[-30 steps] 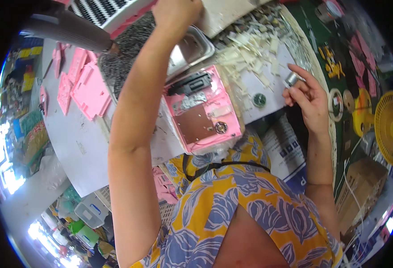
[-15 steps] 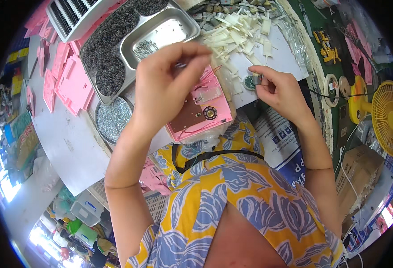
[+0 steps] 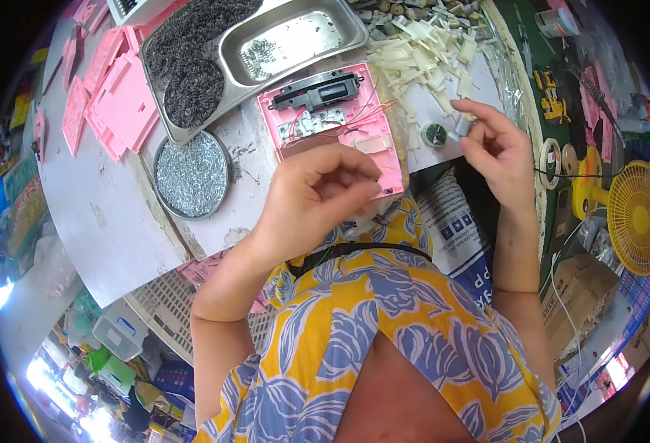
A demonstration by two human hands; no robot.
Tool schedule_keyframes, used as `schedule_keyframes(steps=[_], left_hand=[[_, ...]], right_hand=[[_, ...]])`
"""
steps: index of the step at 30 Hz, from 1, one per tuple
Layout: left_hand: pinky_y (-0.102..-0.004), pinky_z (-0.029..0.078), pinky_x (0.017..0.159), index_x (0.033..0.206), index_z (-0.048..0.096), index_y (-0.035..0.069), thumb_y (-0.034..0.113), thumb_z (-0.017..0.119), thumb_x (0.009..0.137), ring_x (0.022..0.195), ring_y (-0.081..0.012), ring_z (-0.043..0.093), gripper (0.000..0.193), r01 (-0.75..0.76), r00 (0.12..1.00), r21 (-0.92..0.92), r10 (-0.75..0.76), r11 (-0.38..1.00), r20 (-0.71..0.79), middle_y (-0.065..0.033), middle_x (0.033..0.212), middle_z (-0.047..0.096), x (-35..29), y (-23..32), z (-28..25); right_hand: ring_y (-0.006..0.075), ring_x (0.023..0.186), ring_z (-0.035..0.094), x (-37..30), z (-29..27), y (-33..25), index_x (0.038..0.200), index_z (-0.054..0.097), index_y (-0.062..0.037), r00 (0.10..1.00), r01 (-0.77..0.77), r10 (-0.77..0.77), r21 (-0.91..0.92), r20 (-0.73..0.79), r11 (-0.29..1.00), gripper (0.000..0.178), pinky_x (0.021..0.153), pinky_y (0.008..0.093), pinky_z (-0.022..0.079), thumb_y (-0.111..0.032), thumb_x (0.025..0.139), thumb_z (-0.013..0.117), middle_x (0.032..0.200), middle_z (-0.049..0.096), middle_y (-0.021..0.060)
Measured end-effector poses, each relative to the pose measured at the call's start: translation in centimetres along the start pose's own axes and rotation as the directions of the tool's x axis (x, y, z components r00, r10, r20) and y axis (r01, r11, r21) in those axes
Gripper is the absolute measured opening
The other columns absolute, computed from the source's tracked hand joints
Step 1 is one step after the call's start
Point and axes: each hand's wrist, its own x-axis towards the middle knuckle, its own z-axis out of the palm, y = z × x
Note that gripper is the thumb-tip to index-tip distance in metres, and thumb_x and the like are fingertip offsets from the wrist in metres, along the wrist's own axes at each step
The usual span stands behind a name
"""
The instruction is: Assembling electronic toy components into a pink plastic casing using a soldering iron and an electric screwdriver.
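A pink plastic case (image 3: 392, 168), open to show its insides, lies on the table in front of me. In it sit a black plastic mechanism (image 3: 317, 91), a metal plate and thin red wires. My left hand (image 3: 317, 196) hovers over the case's near part, thumb and fingertips pinched together; anything between them is hidden. To the right, my right hand (image 3: 501, 151) grips a small grey cylinder (image 3: 464, 123), which looks like a little motor, between thumb and fingers. Just left of those fingers lies a small round green piece (image 3: 433, 135).
A steel tray (image 3: 354, 33) holds dark springs in one section. Beside it is a round dish of small metal screws (image 3: 190, 177). White plastic parts (image 3: 421, 55) are heaped at the back, pink panels (image 3: 122, 107) lie left. A yellow fan (image 3: 634, 214) stands right.
My left hand has come down and nearer to me, uncovering the case's far part. The right hand still has the grey cylinder, now raised slightly off the round green piece. The view has shifted.
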Motion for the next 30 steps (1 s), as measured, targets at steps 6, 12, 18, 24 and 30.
schedule_keyframes(steps=[6, 12, 18, 24, 30], left_hand=[[-0.0226, 0.057, 0.075, 0.107, 0.064, -0.005, -0.006, 0.067, 0.092, 0.088, -0.0097, 0.067, 0.015, -0.266, 0.963, 0.317, 0.263, 0.910, 0.054, -0.0064, 0.104, 0.066, 0.6, -1.2, 1.1], [-0.0211, 0.056, 0.076, 0.113, 0.059, -0.002, -0.006, 0.070, 0.090, 0.092, -0.0083, 0.065, 0.026, -0.212, 0.970, 0.251, 0.235, 0.944, -0.063, -0.0054, 0.104, 0.065, 0.3, -1.8, 1.4], [-0.0206, 0.056, 0.077, 0.115, 0.056, 0.000, -0.007, 0.070, 0.090, 0.095, -0.0077, 0.064, 0.030, -0.254, 0.959, 0.224, 0.274, 0.941, -0.066, -0.0056, 0.104, 0.063, 0.5, -1.8, 1.2], [-0.0254, 0.059, 0.075, 0.110, 0.059, 0.001, -0.005, 0.073, 0.087, 0.086, -0.0111, 0.068, 0.028, -0.290, 0.946, 0.031, 0.292, 0.956, -0.141, -0.0064, 0.098, 0.067, 0.5, -2.4, 1.7], [-0.0279, 0.060, 0.070, 0.110, 0.058, -0.001, -0.011, 0.073, 0.085, 0.084, -0.0173, 0.070, 0.031, -0.615, 0.691, 0.650, 0.703, 0.447, 0.170, -0.0110, 0.095, 0.069, 0.8, -2.6, 0.3]], right_hand=[[0.0035, 0.058, 0.049, -1.6, 5.0, -0.8, 0.137, 0.055, 0.0072, 0.965, -0.220, 0.086, 0.596, 0.246, 0.772, 0.055, 0.056, 0.0174, 0.038, -0.014, 0.089, 0.071, 0.070, 0.057, -0.0024], [0.0035, 0.059, 0.049, -1.3, 6.8, -0.4, 0.138, 0.054, 0.0061, 0.948, -0.281, 0.090, 0.666, 0.307, 0.690, 0.055, 0.057, 0.0178, 0.039, -0.012, 0.090, 0.072, 0.071, 0.057, -0.0023], [0.0037, 0.061, 0.050, -1.0, 6.6, -0.5, 0.139, 0.054, 0.0047, 0.943, -0.258, 0.074, 0.572, 0.326, 0.779, 0.052, 0.058, 0.0179, 0.039, -0.007, 0.090, 0.069, 0.072, 0.058, -0.0024], [0.0041, 0.071, 0.056, -2.1, 7.1, -0.6, 0.136, 0.058, 0.0020, 0.983, 0.114, -0.146, 0.258, 0.112, 0.959, 0.053, 0.069, 0.0205, 0.049, -0.002, 0.086, 0.074, 0.087, 0.065, 0.0010], [0.0045, 0.076, 0.059, -0.7, 5.8, -1.4, 0.131, 0.062, -0.0015, 0.981, 0.029, -0.097, 0.372, 0.166, 0.928, 0.057, 0.066, 0.0219, 0.049, -0.003, 0.078, 0.082, 0.097, 0.070, 0.0042]])
